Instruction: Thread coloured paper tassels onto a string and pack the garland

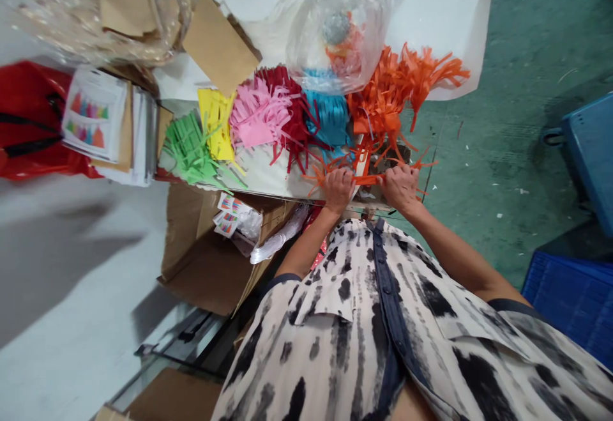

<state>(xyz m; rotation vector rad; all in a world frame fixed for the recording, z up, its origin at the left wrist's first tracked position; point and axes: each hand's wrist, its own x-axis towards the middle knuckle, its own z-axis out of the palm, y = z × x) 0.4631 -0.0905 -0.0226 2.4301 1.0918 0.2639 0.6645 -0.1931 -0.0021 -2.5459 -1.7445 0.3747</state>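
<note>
At table edge, left hand (338,189) and right hand (400,186) both pinched on one orange fringed strip (368,179), stretched between. Beyond, orange fringe pile (390,98), blue (330,117), pink (258,114). Risk: thin strands tearing under uneven pull, or snagging neighbouring fringe.

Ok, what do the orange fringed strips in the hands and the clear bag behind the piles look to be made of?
The orange fringed strips look like thin matte tissue or crepe paper: they are cut into narrow fringes that curl and flop. Both the left hand and the right hand grip one strip between them. The clear bag looks like thin glossy plastic film, see-through with creases and glare.
</note>
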